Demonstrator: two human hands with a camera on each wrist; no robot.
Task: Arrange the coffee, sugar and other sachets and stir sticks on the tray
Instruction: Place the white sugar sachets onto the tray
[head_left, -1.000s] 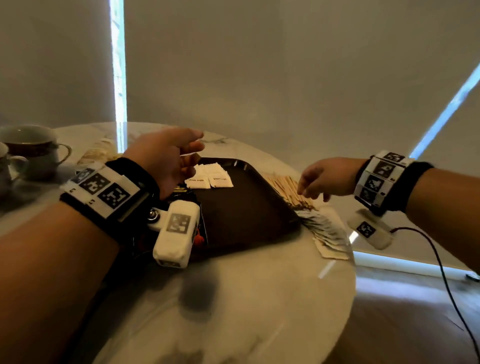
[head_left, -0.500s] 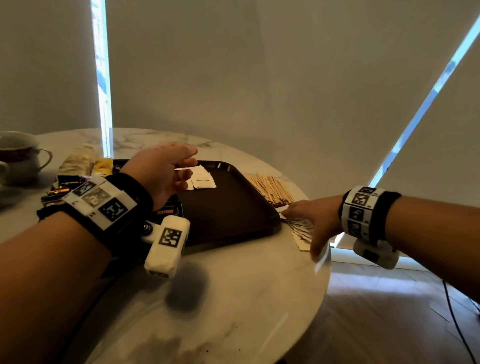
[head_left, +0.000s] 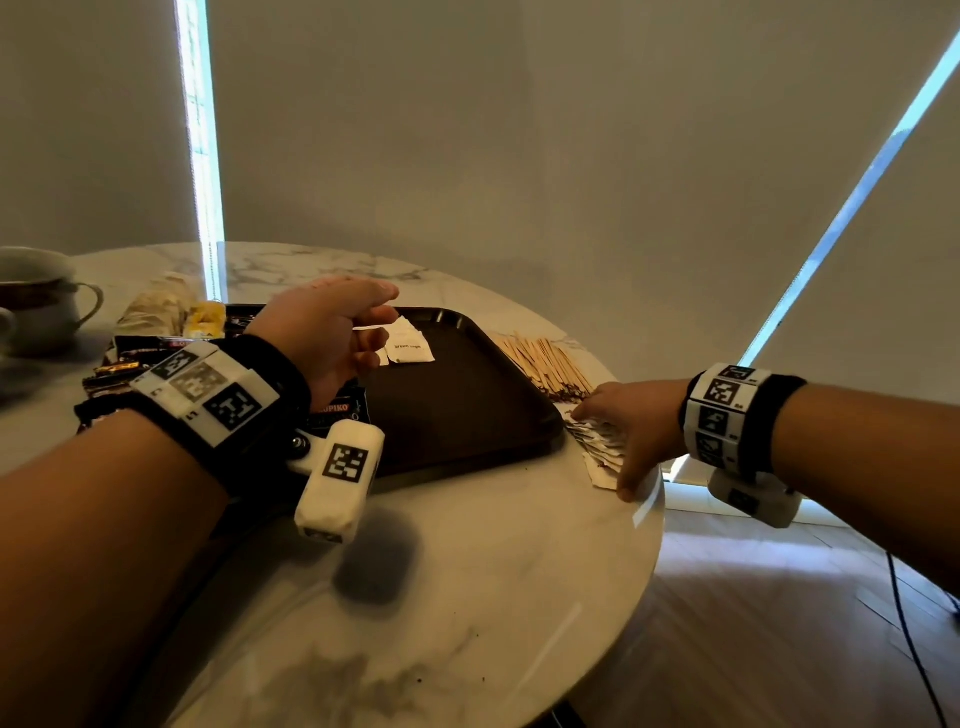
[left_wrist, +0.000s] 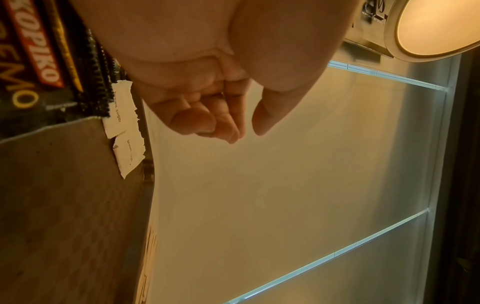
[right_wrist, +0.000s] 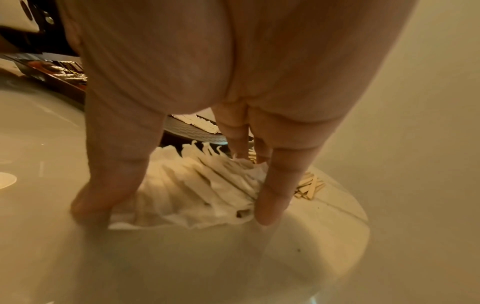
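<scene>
A dark brown tray (head_left: 467, 410) lies on the round marble table (head_left: 493, 571). Two white brown-sugar sachets (head_left: 410, 345) (left_wrist: 122, 111) sit at its far side. My left hand (head_left: 384, 317) (left_wrist: 245, 133) hovers above the tray's left part with fingers loosely curled, holding nothing. A fan of white sachets (head_left: 597, 447) (right_wrist: 202, 189) lies right of the tray, near the table edge. My right hand (head_left: 608, 452) (right_wrist: 176, 205) is set down over it, thumb and straight fingers spread at either end. Wooden stir sticks (head_left: 545, 358) (right_wrist: 309, 187) lie just beyond.
Black Kopiko coffee sachets (head_left: 337, 410) (left_wrist: 39, 51) lie under my left wrist at the tray's left edge. Yellow sachets (head_left: 208, 317) and beige packets (head_left: 156, 306) lie behind them. A cup (head_left: 36, 306) stands at far left. The table edge drops off just right of my right hand.
My right hand has come down from above the stir sticks onto the fan of white sachets, with its fingers spread. The left hand has hardly moved.
</scene>
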